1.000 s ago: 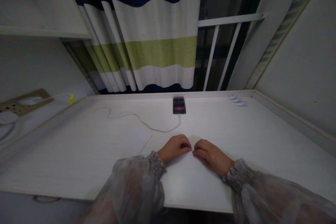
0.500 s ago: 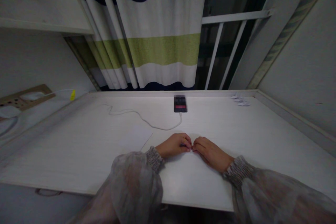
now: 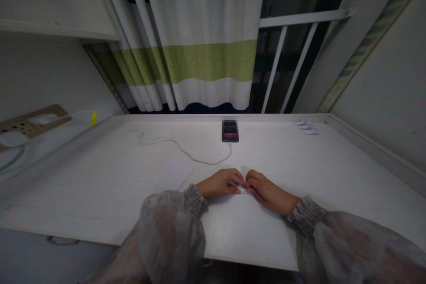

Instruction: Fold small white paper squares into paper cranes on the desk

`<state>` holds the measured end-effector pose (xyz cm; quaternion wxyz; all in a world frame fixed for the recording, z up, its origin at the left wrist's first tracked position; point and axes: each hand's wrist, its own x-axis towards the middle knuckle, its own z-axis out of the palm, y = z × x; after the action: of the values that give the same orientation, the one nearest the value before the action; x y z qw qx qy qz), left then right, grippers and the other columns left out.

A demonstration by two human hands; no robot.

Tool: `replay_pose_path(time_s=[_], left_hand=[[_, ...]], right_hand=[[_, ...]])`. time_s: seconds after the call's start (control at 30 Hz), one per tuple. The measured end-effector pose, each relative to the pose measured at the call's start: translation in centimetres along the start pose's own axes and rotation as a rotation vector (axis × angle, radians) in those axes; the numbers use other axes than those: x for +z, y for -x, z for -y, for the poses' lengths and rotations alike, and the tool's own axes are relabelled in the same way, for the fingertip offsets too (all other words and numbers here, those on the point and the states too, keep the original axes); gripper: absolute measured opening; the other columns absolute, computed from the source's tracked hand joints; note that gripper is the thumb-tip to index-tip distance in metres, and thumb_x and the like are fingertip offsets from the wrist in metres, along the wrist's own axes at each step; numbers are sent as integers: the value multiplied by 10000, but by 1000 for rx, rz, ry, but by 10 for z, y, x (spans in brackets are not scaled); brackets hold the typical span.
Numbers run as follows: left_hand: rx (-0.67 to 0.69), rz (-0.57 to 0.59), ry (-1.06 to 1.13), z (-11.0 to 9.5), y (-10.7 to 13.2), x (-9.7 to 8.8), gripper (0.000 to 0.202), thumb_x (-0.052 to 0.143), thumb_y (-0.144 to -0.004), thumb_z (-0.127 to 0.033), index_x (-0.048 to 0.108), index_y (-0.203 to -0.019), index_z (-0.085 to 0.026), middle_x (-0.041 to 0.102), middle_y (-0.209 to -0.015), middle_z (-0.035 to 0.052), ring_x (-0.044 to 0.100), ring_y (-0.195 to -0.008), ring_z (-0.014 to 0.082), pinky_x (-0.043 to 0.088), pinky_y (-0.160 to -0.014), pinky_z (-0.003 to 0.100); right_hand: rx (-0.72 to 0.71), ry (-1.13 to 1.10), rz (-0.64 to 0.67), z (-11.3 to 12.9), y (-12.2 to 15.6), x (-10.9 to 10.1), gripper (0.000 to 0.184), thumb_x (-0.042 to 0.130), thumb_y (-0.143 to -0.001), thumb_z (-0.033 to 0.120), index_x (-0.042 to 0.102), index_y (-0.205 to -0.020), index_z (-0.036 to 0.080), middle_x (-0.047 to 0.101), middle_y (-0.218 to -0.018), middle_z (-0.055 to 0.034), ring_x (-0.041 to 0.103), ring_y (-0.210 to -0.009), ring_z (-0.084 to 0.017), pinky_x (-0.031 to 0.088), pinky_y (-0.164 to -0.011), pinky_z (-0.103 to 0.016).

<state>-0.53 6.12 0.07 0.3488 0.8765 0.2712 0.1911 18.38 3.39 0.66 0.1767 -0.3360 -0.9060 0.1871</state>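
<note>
Near the front of the white desk (image 3: 246,235), my left hand (image 3: 222,183) and my right hand (image 3: 271,191) meet at the fingertips. Between them is a small piece of white paper (image 3: 242,189), mostly covered by the fingers. My left thumb and fingers pinch its left side, with a ring on one finger. My right fingers are closed on its right side, so its folds are hard to make out. A flat sheet of white paper (image 3: 173,173) lies on the desk to the left, beyond my left sleeve.
Toward the back edge lies a phone (image 3: 230,131) with a white cable (image 3: 199,161) curving left. Several small folded white papers (image 3: 308,127) sit at the back right. A socket strip (image 3: 36,122) is on the left wall; a curtain (image 3: 206,53) hangs behind.
My fingers have shifted slightly around the small paper, and more of its white surface shows under my left hand. The view has moved a little; the other objects stay put.
</note>
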Motion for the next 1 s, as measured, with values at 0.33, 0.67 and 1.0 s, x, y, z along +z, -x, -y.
replay_pose_path(time_s=[0.33, 0.67, 1.0], left_hand=[[-69, -27, -15, -2, 0, 0, 151, 605, -683, -177, 559, -823, -145, 559, -865, 38, 521, -816, 130, 411, -772, 261], [-46, -49, -19, -6, 0, 1, 57, 586, -673, -165, 638, -687, -144, 556, -904, 39, 534, -845, 125, 401, -804, 239], [-119, -120, -32, -5, -4, 10, 61, 599, -671, -198, 610, -640, -146, 566, -857, 22, 537, -778, 107, 406, -735, 214]], right_hand=[[8, -31, 60, -4, -6, -1, 139, 356, -816, 118, 483, -769, 150, 474, -837, -90, 459, -796, -180, 434, -754, -367], [25, -94, 79, -6, -8, -1, 128, 348, -822, 145, 469, -781, 162, 455, -918, -98, 451, -855, -185, 420, -789, -381], [2, -129, 36, -9, -7, 2, 91, 373, -820, 144, 420, -752, 183, 455, -902, -80, 447, -832, -166, 428, -773, -353]])
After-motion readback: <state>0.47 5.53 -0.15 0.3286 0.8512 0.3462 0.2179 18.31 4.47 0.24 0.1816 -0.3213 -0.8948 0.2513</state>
